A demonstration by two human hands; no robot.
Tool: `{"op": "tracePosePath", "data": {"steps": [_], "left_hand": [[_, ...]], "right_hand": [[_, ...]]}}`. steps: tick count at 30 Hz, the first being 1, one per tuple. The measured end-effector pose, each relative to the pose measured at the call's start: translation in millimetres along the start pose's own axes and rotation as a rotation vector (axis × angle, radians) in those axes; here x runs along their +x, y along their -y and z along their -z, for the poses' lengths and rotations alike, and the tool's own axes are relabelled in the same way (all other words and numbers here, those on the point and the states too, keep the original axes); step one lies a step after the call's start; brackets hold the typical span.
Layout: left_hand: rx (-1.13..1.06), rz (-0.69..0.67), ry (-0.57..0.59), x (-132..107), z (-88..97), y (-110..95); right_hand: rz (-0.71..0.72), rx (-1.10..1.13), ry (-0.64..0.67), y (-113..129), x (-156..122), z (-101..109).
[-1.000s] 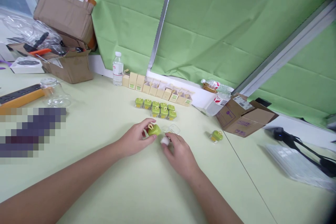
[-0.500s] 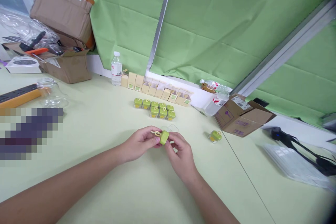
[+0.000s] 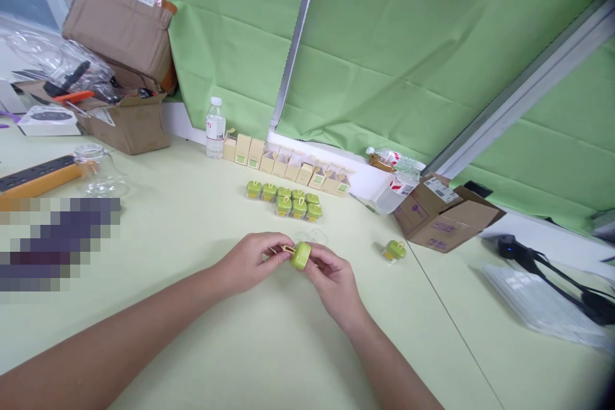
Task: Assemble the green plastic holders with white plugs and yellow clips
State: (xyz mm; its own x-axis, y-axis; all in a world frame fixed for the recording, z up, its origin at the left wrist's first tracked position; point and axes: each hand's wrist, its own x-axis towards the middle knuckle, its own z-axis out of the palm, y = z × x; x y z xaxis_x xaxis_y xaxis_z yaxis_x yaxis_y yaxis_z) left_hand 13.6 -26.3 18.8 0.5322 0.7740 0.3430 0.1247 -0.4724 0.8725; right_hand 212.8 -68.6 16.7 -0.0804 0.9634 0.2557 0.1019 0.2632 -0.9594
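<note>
Just beyond the green case (image 3: 301, 256) lies a clear plastic shell (image 3: 319, 237); farther back, green-lidded tubs (image 3: 284, 205). You pinch the case between both hands: left hand (image 3: 252, 261) near its yellow loop (image 3: 288, 249), right hand (image 3: 335, 278) on its side.

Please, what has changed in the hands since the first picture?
The green piece moved rightward; the right hand has taken hold of it, joining the left hand. The white piece formerly in the right hand is no longer visible. The clustered green-lidded containers and small boxes stayed in place.
</note>
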Motion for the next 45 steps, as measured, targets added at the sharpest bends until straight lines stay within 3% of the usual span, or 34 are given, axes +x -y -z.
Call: {"op": "tracePosePath", "data": {"steps": [6, 18, 27, 33, 45], "left_hand": [[0.076, 0.006, -0.006, 0, 2.3, 3], [-0.178, 0.148, 0.021, -3, -2.9, 6], [-0.485, 0.281, 0.010, 4, 2.9, 6], [-0.486, 0.315, 0.075, 4, 2.3, 5], [-0.432, 0.280, -0.005, 4, -2.2, 4]], "right_hand": [[0.008, -0.055, -0.016, -3, 1, -1], [0.033, -0.167, 0.082, -1, -3, 3], [0.110, -0.274, 0.024, 4, -2, 12], [0.157, -0.339, 0.058, 6, -5, 8], [0.134, -0.265, 0.030, 3, -4, 8]]}}
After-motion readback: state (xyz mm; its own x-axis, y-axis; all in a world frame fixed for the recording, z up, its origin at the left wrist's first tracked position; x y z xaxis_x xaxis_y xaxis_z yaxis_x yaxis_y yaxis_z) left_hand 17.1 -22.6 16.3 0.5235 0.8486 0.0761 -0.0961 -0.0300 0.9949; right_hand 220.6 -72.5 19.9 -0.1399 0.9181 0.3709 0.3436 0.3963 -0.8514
